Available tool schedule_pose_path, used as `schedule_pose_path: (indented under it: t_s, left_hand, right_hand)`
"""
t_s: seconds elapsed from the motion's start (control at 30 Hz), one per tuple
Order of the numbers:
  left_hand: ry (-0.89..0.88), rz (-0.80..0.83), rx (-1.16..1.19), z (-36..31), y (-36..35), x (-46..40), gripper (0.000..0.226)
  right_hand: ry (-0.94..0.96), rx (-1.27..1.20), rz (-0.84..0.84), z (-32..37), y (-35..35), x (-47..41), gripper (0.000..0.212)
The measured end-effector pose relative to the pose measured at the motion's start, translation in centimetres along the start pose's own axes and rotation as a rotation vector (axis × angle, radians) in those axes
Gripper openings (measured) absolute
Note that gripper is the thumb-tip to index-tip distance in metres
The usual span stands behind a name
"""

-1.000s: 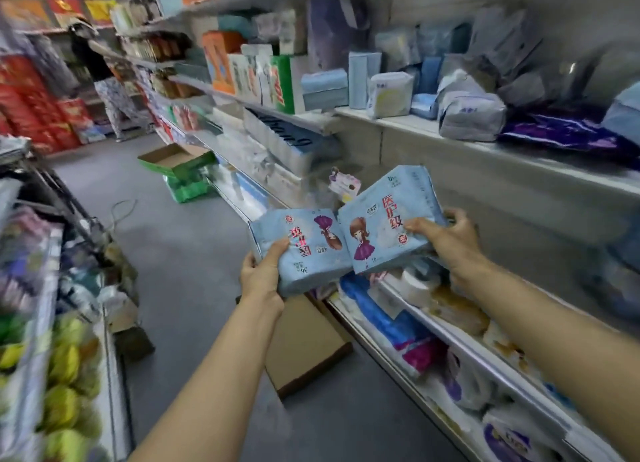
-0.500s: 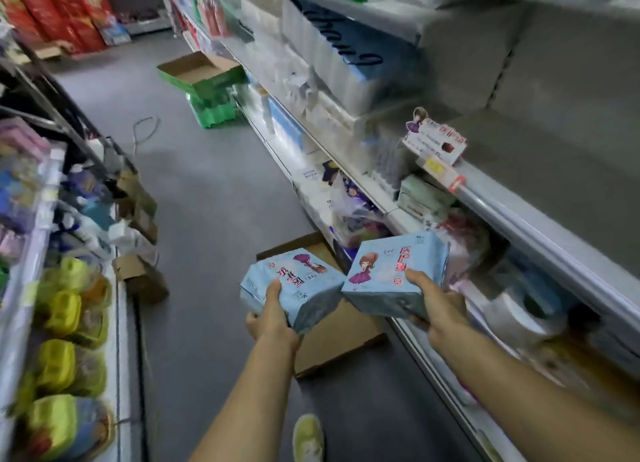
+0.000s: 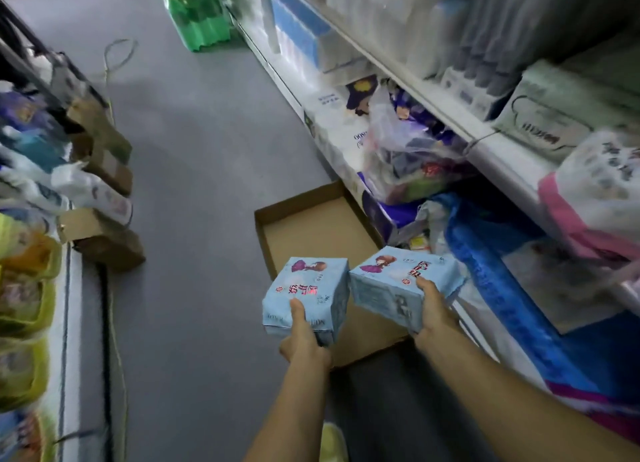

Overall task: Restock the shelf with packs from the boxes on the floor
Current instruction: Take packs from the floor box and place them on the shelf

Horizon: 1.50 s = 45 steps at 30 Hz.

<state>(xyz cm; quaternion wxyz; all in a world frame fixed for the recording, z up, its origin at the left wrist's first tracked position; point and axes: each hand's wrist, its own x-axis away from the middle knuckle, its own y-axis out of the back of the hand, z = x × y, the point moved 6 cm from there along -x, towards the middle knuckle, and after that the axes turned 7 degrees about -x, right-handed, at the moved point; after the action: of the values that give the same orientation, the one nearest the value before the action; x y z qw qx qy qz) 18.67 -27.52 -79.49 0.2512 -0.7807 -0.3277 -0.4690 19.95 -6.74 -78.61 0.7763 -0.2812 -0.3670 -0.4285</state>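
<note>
While both arms are reaching forward over the grey floor (image 3: pixel 194 170), each hand is holding one light-blue pack. The left hand (image 3: pixel 304 344) is gripping the left pack (image 3: pixel 306 292) from its near edge, thumb lying on top and the other fingers curling underneath, out of sight. The right hand (image 3: pixel 433 309) is gripping the right pack (image 3: pixel 398 281) the same way, thumb pressing on the top face. The two packs are sitting side by side, nearly touching at their inner corners, and are hanging above an open, shallow cardboard box (image 3: pixel 311 226) that is lying on the floor against the shelf unit (image 3: pixel 485 143). Bagged goods are crowding the lower shelves to the right. A green crate (image 3: pixel 201 28) is standing farther down the aisle. A yellow shoe (image 3: pixel 332 442) is showing at the bottom edge.
</note>
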Motion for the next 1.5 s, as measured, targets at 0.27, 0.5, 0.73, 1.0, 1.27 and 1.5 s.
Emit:
schedule_pose_path:
  t_s: [0.27,0.5,0.73,1.0,1.27,1.5]
  left_hand:
    - [-0.005,0.002,-0.025,5.8,-0.4,-9.9,0.031]
    - [0.114,-0.002,-0.341,7.9,1.8,-9.2,0.029]
    - [0.110,0.211,-0.312,3.6,-1.0,0.5,0.028]
    - [0.080,0.380,-0.257,-4.1,-3.2,15.9,0.019]
    - [-0.022,0.537,-0.233,-9.5,-4.1,33.2,0.018]
    - [-0.155,0.756,-0.284,-11.7,-8.1,46.5,0.017]
  right_hand:
    - [-0.088,0.072,-0.010,-7.2,-1.9,-9.2,0.036]
    - [-0.076,0.435,-0.048,-8.5,0.4,-8.4,0.046]
    - [-0.064,0.398,0.134,-1.4,-2.3,1.0,0.037]
    - [-0.009,0.303,0.268,7.1,-3.4,14.1,0.017]
    - [0.202,0.284,0.428,18.3,-1.3,29.0,0.011]
    - [0.441,0.177,0.501,30.0,2.3,41.4,0.013]
